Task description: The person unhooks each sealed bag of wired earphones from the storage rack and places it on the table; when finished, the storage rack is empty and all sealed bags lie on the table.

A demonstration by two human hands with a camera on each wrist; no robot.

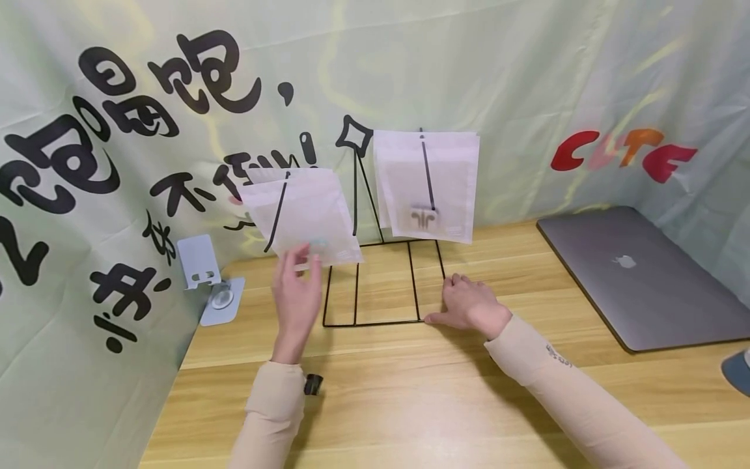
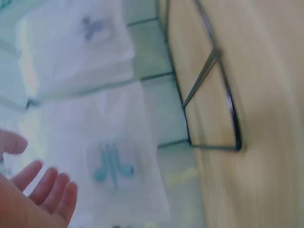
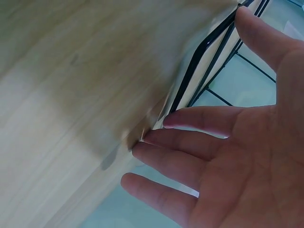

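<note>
A black wire rack (image 1: 381,323) stands on the wooden table, with thin white zip bags hanging from its two arms. My left hand (image 1: 293,299) is raised at the lower edge of the left bags (image 1: 310,208), fingers loosely spread and holding nothing. In the left wrist view, a teal emblem (image 2: 114,166) shows through the bag beside the fingers. My right hand (image 1: 471,305) rests at the rack's front right corner. In the right wrist view its straight fingers (image 3: 180,164) touch the table beside the base wire, and the thumb lies against the wire. The right bags (image 1: 451,182) hang farther back.
A closed grey laptop (image 1: 656,280) lies on the right of the table (image 1: 375,404). At the left back stands a white phone stand (image 1: 199,260). A printed cloth (image 1: 498,65) hangs behind and to the left. Part of a dark blue object (image 1: 737,372) shows at the right edge.
</note>
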